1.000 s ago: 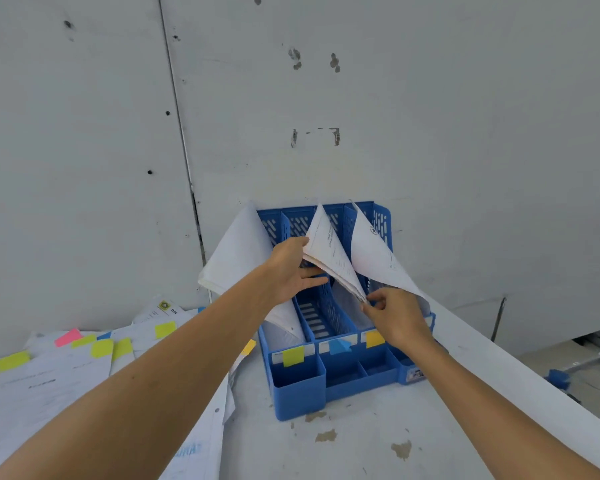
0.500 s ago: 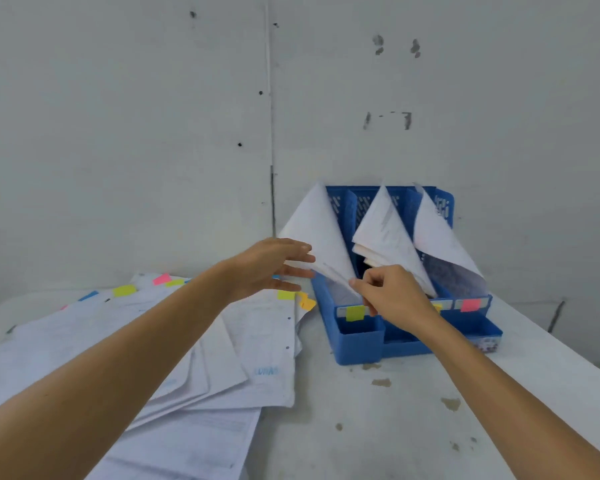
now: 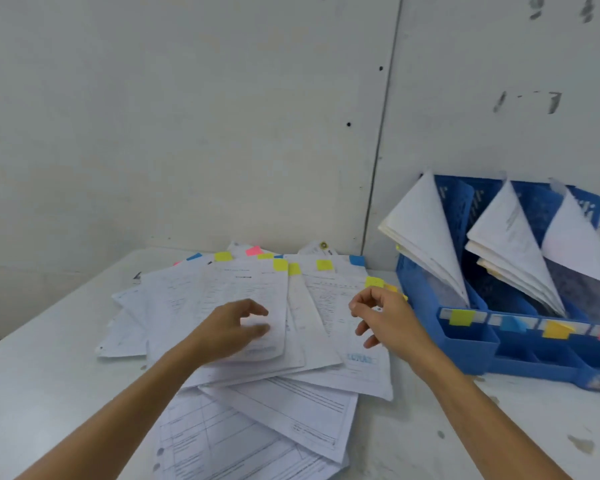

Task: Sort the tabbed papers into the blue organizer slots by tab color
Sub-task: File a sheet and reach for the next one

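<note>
Changed since half a second ago: the right hand has left the sheet it pinched at the blue organizer, and both hands now hover over the loose tabbed papers fanned on the white table just left of it, the left hand likewise loosely curled, gripping nothing. Filed sheets lean in three slots; slot markers run yellow, blue, orange, pink. Writing: one blue stamp, blurred, seemingly "LUNAS" — other print illegible

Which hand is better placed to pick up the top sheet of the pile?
Left, probably: the left hand is directly over the top sheet, holding nothing. The right hand is off to its side, nearer the blue organizer.
</note>
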